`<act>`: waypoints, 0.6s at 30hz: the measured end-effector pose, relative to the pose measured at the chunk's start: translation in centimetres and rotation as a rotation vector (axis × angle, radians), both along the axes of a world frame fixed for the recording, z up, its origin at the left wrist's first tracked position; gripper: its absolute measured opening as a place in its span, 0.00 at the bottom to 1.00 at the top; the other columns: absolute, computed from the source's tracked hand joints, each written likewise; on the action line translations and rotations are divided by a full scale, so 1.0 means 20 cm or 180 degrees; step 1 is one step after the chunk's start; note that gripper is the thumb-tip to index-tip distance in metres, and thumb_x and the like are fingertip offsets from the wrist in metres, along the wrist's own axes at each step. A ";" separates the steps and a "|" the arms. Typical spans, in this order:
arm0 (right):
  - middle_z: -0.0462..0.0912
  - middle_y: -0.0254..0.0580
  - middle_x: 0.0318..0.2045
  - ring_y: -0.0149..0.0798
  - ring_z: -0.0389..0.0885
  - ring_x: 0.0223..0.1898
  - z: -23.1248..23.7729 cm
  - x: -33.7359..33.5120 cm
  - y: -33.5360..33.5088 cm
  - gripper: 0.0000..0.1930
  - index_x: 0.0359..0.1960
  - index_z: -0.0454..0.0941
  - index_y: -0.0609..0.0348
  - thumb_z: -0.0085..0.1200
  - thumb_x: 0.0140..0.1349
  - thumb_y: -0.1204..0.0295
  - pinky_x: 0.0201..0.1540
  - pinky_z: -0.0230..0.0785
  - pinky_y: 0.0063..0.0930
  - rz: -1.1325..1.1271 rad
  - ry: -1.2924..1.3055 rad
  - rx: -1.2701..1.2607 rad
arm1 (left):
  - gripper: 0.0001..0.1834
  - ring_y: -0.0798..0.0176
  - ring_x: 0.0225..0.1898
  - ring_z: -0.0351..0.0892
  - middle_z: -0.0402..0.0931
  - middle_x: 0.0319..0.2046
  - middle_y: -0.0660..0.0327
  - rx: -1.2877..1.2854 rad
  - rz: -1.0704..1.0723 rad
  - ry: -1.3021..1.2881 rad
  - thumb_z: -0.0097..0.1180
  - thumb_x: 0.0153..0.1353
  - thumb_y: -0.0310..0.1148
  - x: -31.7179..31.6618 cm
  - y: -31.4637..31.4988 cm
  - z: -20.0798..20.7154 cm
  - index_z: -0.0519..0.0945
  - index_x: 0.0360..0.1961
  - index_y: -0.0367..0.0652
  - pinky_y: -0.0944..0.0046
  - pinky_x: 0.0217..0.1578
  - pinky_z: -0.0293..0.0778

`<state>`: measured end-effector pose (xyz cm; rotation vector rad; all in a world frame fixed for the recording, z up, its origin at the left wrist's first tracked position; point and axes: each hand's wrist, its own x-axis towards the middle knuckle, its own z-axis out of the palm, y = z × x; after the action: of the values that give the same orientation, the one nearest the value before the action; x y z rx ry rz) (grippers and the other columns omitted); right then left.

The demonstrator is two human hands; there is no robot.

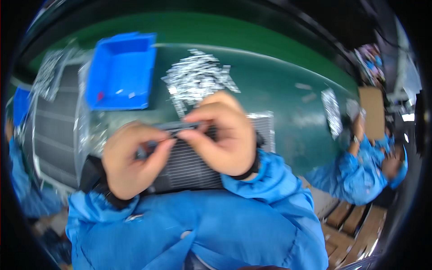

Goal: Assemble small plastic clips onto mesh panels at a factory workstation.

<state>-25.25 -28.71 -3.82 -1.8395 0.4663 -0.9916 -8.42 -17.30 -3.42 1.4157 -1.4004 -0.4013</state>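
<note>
Over a black ridged tray (191, 173), my two hands meet fingertip to fingertip. Thumb and forefinger of my left hand (130, 157) pinch one end of a small dark strip-like part (177, 132); its exact kind is blurred. The other end sits in the pinch of my right hand (227, 135). Just beyond the hands lies a loose heap of small silvery strips (195, 76) on the green table (279, 85). A blue plastic bin (128, 67) stands to the left of that heap, with a few small bits inside.
Far left, black ridged trays (56, 121) in clear plastic lie beside a clear bag of silvery pieces (48, 74). At right are a silvery bundle (331, 112), a cardboard box (372, 112) and a co-worker's blue sleeve (348, 177). Another person's sleeve (22, 175) shows at left.
</note>
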 end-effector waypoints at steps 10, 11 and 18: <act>0.77 0.37 0.34 0.29 0.75 0.32 0.00 0.00 0.02 0.10 0.35 0.82 0.58 0.68 0.51 0.80 0.28 0.68 0.20 -0.0199 -0.0250 -0.0194 | 0.11 0.71 0.30 0.73 0.77 0.32 0.60 0.0215 0.0022 0.0411 0.62 0.56 0.15 -0.03 0.04 -0.02 0.77 0.39 0.35 0.73 0.28 0.66; 0.77 0.36 0.34 0.29 0.75 0.32 0.00 0.00 0.02 0.09 0.34 0.82 0.58 0.67 0.51 0.80 0.28 0.68 0.20 -0.0178 -0.0252 -0.0194 | 0.11 0.71 0.31 0.73 0.76 0.32 0.60 0.0258 0.0054 0.0409 0.62 0.56 0.15 -0.03 0.04 -0.02 0.77 0.39 0.35 0.73 0.28 0.66; 0.77 0.36 0.34 0.29 0.75 0.31 0.01 -0.02 0.01 0.05 0.32 0.82 0.59 0.63 0.55 0.80 0.29 0.68 0.18 0.0441 -0.0281 0.0294 | 0.10 0.71 0.31 0.75 0.76 0.32 0.59 -0.0031 -0.0394 0.0477 0.58 0.60 0.15 -0.03 0.04 -0.03 0.75 0.42 0.35 0.73 0.31 0.68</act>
<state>-25.60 -28.53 -3.68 -1.7141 0.3213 -0.9373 -9.00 -16.41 -3.93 1.2679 -1.3693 -0.5680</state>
